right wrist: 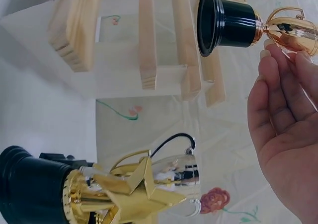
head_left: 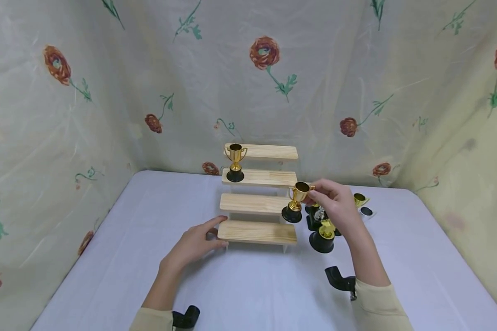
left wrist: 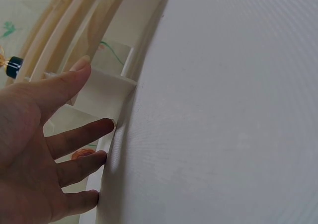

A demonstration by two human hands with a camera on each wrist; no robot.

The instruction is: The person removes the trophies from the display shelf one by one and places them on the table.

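A stepped rack with wooden shelves (head_left: 257,232) on white supports stands mid-table. Its left end is beside my left hand (head_left: 193,244), whose thumb lies against the lowest shelf's edge while the other fingers stay extended and spread. My right hand (head_left: 338,204) pinches a gold trophy cup (head_left: 300,193) by one handle. That cup hangs near the right end of the middle shelves, its black base (right wrist: 233,24) slightly tilted in the head view. A second gold trophy cup (head_left: 235,155) stands upright at the left of the shelf below the top one.
Right of the rack, under my right hand, several trophies cluster, among them a gold star trophy (head_left: 323,240) on a black base and a silver cup (right wrist: 176,177). A white cloth covers the table (head_left: 120,257). Flowered curtains (head_left: 314,69) hang behind and at the sides.
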